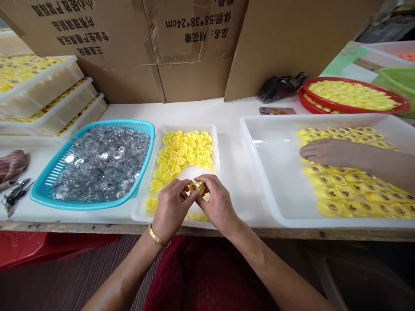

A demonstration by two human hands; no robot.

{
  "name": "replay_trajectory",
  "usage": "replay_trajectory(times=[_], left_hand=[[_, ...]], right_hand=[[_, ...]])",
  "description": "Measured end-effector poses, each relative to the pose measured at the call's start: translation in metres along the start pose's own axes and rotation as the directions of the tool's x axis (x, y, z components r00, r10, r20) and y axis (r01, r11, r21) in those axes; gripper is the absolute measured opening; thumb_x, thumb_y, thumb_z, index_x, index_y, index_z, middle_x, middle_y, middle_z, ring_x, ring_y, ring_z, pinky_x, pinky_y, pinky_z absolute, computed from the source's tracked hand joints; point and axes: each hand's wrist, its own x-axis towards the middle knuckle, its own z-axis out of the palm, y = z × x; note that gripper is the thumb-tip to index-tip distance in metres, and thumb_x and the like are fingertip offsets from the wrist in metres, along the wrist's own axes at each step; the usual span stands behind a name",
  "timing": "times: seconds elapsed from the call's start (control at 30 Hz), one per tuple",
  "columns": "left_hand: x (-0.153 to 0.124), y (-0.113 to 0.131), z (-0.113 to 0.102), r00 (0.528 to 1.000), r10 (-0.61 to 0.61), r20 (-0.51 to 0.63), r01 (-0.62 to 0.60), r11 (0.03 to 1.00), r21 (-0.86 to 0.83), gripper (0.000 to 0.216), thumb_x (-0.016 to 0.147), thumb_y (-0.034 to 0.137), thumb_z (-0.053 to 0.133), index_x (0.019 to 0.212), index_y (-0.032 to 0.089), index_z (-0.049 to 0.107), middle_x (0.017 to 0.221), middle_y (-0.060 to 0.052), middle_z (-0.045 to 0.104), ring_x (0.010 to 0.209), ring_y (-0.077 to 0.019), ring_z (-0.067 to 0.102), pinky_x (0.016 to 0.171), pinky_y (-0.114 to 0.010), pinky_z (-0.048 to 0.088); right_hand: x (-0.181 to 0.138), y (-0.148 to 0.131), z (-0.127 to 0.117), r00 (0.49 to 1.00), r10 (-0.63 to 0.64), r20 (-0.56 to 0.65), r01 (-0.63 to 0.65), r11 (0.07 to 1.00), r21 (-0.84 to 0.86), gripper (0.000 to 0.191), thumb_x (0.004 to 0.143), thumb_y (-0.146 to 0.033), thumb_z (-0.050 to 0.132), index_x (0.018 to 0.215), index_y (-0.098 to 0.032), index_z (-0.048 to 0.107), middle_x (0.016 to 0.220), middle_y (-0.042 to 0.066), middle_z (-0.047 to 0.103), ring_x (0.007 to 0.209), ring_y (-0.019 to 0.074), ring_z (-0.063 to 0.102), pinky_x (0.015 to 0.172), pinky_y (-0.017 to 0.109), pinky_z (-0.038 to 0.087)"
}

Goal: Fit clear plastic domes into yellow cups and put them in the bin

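Bare forearms, gold bangle (158, 236) by the left hand (171, 210), dark red clothing (201, 276)

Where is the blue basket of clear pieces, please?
In the head view, the blue basket lies left on the table, beside the white tray holding yellow caps.

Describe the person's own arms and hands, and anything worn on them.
Both forearms are bare, with no sleeves and no gloves. The left hand has a plain gold bangle around its wrist. The right hand has nothing on its wrist. No ring or watch shows on either hand.
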Motion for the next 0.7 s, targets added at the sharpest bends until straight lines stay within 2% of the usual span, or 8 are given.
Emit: replay_trajectory(times=[0.13,0.27,0.43,0.7], left_hand=[[-0.0022,0.0012,0.0044,0.999,-0.032,-0.036,0.032,0.999,0.022,0.015,0.081,0.025,0.066,0.091,0.015,0.067,0.072,0.000,0.056,0.057,-0.0109,0.057,0.054,-0.023,0.047],[-0.0029,0.0015,0.0049,0.998,0.035,-0.055,-0.030,0.996,0.080,0.013,0.081,0.023,0.066,0.091,0.015,0.066,0.073,0.000,0.057,0.058,-0.0106,0.057,0.056,-0.023,0.046],[-0.0028,0.0003,0.0021,0.991,0.130,-0.023,-0.126,0.984,0.128,0.016,0.082,0.020,0.065,0.096,0.013,0.064,0.073,-0.001,0.057,0.059,-0.0105,0.058,0.057,-0.023,0.047],[-0.0022,-0.0003,0.0015,0.990,0.137,0.019,-0.138,0.979,0.147,0.015,0.083,0.023,0.064,0.094,0.013,0.064,0.073,-0.001,0.057,0.060,-0.0114,0.058,0.058,-0.024,0.048]], right_hand=[[-0.0004,-0.0003,0.0004,1.000,-0.017,-0.008,0.017,1.000,-0.011,0.029,0.076,-0.006,0.059,0.100,-0.021,0.055,0.101,0.008,0.058,0.093,0.0206,0.060,0.078,0.034,0.054],[-0.0005,-0.0001,0.0007,1.000,-0.015,-0.008,0.015,1.000,-0.016,0.031,0.075,-0.004,0.059,0.100,-0.021,0.055,0.101,0.008,0.057,0.095,0.0206,0.060,0.081,0.034,0.054],[-0.0004,0.0008,0.0007,0.999,-0.041,-0.010,0.041,0.999,-0.026,0.033,0.074,-0.002,0.057,0.100,-0.021,0.055,0.100,0.007,0.057,0.096,0.0207,0.059,0.085,0.035,0.053],[-0.0026,0.0008,0.0015,0.997,-0.074,0.017,0.074,0.997,-0.029,0.038,0.076,-0.003,0.055,0.109,-0.022,0.054,0.106,0.009,0.055,0.101,0.0218,0.059,0.087,0.036,0.054]])
